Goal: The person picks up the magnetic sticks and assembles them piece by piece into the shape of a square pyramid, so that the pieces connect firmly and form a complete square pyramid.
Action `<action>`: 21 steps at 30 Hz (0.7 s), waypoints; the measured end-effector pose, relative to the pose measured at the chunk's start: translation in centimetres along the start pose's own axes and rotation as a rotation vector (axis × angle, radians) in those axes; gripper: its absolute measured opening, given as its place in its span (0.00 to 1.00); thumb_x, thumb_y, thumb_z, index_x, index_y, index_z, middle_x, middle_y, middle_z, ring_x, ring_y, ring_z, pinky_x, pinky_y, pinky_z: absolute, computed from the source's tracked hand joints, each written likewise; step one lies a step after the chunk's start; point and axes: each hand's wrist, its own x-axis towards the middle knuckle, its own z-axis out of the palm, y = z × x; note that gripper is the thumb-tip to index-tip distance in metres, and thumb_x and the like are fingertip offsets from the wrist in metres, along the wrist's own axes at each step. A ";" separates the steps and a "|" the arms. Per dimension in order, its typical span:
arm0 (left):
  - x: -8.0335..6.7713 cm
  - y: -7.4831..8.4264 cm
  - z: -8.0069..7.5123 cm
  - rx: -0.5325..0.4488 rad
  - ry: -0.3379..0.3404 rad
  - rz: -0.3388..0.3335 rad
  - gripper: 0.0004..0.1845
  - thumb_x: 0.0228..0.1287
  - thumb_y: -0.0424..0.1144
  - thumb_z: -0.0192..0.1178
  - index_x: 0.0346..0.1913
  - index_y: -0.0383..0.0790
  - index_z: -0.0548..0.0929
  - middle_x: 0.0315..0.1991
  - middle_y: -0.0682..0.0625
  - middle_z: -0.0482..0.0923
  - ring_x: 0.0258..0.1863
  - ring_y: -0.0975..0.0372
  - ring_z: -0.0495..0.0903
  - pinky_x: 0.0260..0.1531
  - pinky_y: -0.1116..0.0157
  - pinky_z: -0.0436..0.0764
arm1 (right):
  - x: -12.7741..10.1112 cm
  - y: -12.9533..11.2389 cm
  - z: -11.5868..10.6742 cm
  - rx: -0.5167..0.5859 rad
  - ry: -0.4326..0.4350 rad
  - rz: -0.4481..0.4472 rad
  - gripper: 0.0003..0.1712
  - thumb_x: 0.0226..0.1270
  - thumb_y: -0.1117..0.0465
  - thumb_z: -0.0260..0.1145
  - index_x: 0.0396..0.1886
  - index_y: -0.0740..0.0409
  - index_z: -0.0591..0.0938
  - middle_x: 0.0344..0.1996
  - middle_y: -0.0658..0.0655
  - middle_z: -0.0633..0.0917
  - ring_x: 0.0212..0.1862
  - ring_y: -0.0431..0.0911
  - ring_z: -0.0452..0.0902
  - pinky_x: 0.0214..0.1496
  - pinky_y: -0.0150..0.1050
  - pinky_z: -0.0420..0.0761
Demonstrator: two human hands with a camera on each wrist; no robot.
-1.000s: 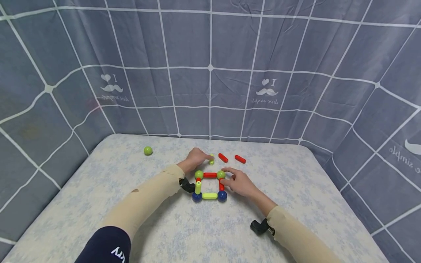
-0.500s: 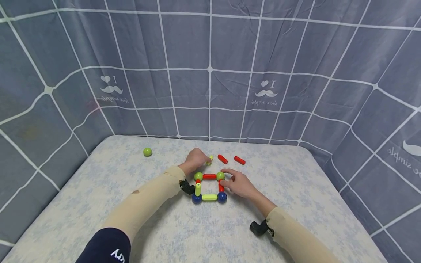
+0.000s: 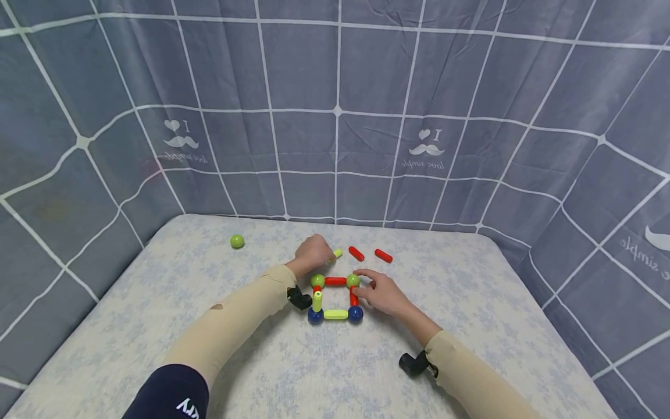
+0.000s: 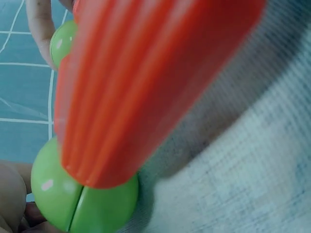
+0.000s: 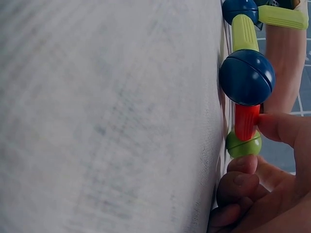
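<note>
Yellow-green rod [image 3: 337, 254] has tilted in left hand [image 3: 312, 254] grip.

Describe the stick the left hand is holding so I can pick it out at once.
Start at the square frame of balls and sticks mid-table. Just behind its far left corner, the left hand pinches a short stick. It is yellow-green; the two loose sticks to its right are red.

Head view looks down from above at the square frame [image 3: 335, 297] — both wrist views sit against it, table-level.
</note>
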 end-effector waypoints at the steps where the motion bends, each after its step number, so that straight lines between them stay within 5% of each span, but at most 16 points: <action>1: 0.0 -0.1 0.0 -0.009 0.003 0.003 0.07 0.47 0.40 0.67 0.18 0.42 0.84 0.14 0.53 0.73 0.14 0.63 0.66 0.14 0.67 0.63 | 0.0 0.0 0.0 0.001 0.000 0.001 0.26 0.58 0.46 0.65 0.57 0.36 0.74 0.13 0.52 0.74 0.16 0.44 0.67 0.19 0.36 0.63; 10: -0.1 -1.0 -0.3 -0.174 -0.022 0.002 0.07 0.48 0.37 0.67 0.31 0.38 0.88 0.25 0.51 0.82 0.16 0.62 0.67 0.17 0.67 0.66 | -0.1 0.0 0.0 0.008 -0.001 -0.013 0.26 0.58 0.46 0.65 0.57 0.37 0.74 0.13 0.52 0.74 0.17 0.44 0.67 0.21 0.36 0.65; 14: -0.4 -1.4 -1.0 -0.067 -0.045 0.030 0.05 0.49 0.38 0.67 0.29 0.42 0.88 0.24 0.53 0.81 0.15 0.63 0.66 0.15 0.68 0.65 | -0.1 -0.1 -0.1 0.009 -0.009 -0.010 0.26 0.58 0.45 0.65 0.58 0.37 0.74 0.12 0.52 0.74 0.17 0.44 0.68 0.21 0.36 0.66; 21: -1.2 -1.3 -2.3 0.181 -0.066 0.133 0.08 0.49 0.37 0.63 0.16 0.43 0.82 0.12 0.56 0.64 0.13 0.64 0.62 0.13 0.67 0.60 | -0.2 -0.3 -0.1 0.019 -0.012 0.003 0.27 0.58 0.45 0.65 0.58 0.38 0.74 0.13 0.53 0.74 0.17 0.46 0.68 0.21 0.37 0.66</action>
